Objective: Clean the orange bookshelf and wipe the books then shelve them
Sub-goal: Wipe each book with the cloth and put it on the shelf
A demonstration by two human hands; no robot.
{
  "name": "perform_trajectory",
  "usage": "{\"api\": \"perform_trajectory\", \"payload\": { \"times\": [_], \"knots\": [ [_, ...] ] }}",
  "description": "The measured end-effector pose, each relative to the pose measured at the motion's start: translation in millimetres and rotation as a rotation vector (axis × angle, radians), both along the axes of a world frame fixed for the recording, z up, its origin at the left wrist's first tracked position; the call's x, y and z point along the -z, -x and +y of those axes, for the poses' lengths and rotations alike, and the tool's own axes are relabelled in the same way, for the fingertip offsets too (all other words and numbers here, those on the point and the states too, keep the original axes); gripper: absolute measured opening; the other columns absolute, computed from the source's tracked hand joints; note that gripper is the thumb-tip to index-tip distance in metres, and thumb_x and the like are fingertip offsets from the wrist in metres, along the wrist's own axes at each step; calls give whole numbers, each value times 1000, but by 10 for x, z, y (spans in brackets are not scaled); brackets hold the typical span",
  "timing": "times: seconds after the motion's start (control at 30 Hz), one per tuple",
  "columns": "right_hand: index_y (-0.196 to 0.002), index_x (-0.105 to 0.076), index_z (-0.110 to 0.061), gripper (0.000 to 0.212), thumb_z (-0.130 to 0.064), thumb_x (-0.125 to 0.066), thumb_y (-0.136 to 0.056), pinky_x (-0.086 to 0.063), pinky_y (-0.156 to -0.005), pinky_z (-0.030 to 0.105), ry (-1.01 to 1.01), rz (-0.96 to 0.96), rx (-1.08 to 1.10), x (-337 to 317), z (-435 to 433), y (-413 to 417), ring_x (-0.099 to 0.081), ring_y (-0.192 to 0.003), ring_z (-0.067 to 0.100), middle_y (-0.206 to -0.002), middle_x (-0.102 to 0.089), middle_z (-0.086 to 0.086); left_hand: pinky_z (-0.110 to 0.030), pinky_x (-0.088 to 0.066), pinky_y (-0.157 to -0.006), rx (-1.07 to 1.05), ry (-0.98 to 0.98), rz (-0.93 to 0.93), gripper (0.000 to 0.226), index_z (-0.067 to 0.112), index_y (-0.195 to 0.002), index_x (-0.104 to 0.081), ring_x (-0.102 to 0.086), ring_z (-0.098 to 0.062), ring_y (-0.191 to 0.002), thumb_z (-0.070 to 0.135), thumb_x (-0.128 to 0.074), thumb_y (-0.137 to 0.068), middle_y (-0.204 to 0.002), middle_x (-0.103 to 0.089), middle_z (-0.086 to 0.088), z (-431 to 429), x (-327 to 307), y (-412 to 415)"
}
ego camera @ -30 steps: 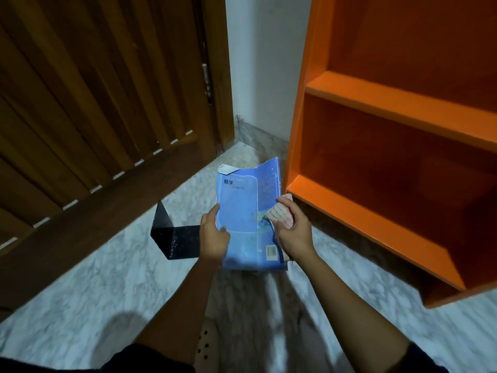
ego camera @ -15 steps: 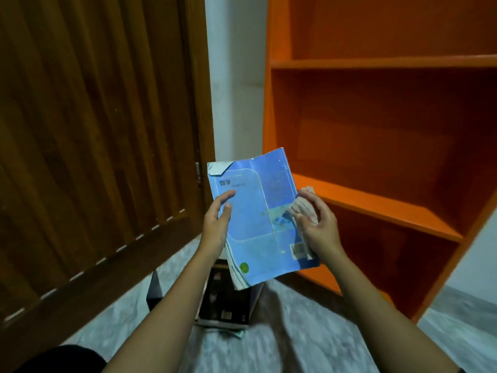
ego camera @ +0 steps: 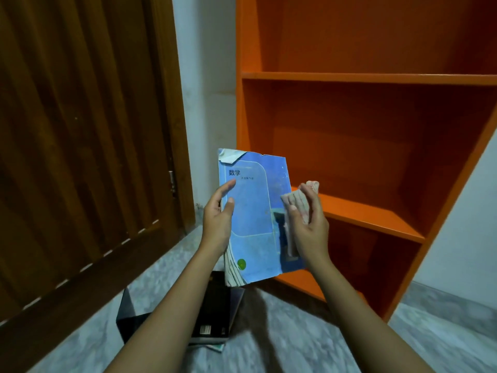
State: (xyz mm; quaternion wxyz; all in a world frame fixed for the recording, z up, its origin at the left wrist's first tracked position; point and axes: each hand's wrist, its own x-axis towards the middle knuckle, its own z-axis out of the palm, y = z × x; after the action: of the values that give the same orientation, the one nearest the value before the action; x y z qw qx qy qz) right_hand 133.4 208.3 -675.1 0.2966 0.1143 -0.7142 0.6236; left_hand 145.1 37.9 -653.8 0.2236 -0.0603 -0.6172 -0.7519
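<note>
While left hand holds one blue book, right hand clutches one cloth — one orange bookshelf.

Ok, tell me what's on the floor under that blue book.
A small stack of dark books lies on the marble floor below the blue book, beside a black bookend. The left forearm covers part of the stack, so its count is unclear.

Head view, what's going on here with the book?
A person holds a blue book up in front of the orange bookshelf. The left hand grips the book's left edge, and the right hand presses a folded cloth against the right side of its cover. The book is not yet shelved. Dark books and a black bookend lie on the floor below.
</note>
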Motion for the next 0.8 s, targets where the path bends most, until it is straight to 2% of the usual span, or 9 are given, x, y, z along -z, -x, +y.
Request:
{"api": "perform_trajectory", "payload": {
  "times": [0.1,0.17,0.23,0.3,0.47,0.53,0.6,0.7,0.8],
  "knots": [
    [-139,-33,-35,51,-46,-42,-90,-28,-110,25,-243,53,-113,136,-361,-70,-32,-134,3,-142,-35,-22,-43,-47,-99,-8,-26,-25,40,36,-116,-58,-52,-15,-123,4,-41,-99,-131,-53,12,-19,53,64],
    [-147,-15,-32,58,-51,-26,-93,-10,-117,25,-469,71,-136,272,-579,-89,-10,-145,5,-154,-17,-18,-47,-41,-106,11,-53,-29,43,36,-116,-60,-49,-16,-127,3,-39,-98,-137,-51,7,-37,79,77],
    [-146,5,-35,62,-57,-13,-92,3,-117,26,-564,11,-119,347,-707,-94,11,-144,2,-157,5,-15,-48,-39,-107,62,-96,-51,44,36,-115,-61,-49,-18,-127,3,-38,-99,-139,-50,3,-69,91,56],
    [-144,14,-36,60,-57,-8,-92,6,-118,29,-590,-15,-105,372,-773,-85,18,-142,0,-156,16,-14,-45,-43,-104,140,-129,-85,41,32,-119,-59,-53,-17,-123,3,-36,-99,-138,-51,0,-116,83,18],
    [-148,7,-27,56,-44,-12,-98,8,-119,30,-648,92,-65,297,-830,-29,14,-144,3,-158,11,-9,-32,-52,-93,315,-158,-118,41,25,-123,-56,-63,-18,-110,1,-34,-99,-113,-69,6,-235,4,-81],
    [-149,2,-26,55,-39,-17,-99,4,-119,32,-670,178,-64,201,-811,61,9,-146,6,-158,7,-11,-32,-52,-93,326,-145,-124,44,26,-123,-57,-62,-20,-112,0,-33,-98,-116,-68,3,-279,-34,-89],
    [-149,-4,-24,53,-33,-24,-100,-2,-120,37,-671,262,-63,88,-774,180,4,-147,8,-158,2,-11,-40,-48,-98,318,-147,-125,45,28,-122,-59,-59,-25,-116,0,-33,-98,-123,-65,-2,-310,-85,-87],
    [-150,-12,-22,51,-30,-26,-102,-10,-120,35,-551,291,-79,-128,-709,356,-4,-147,11,-158,-7,-9,-43,-48,-98,332,-160,-110,45,29,-122,-60,-59,-26,-116,1,-34,-98,-128,-61,-3,-310,-144,-82],
    [-148,-25,-16,46,-24,-31,-103,-20,-117,27,-302,224,-53,-306,-625,550,-19,-144,11,-156,-22,0,-36,-52,-91,342,-155,-68,41,28,-123,-58,-62,-20,-111,3,-37,-99,-124,-63,3,-284,-192,-101]
  ]
}}
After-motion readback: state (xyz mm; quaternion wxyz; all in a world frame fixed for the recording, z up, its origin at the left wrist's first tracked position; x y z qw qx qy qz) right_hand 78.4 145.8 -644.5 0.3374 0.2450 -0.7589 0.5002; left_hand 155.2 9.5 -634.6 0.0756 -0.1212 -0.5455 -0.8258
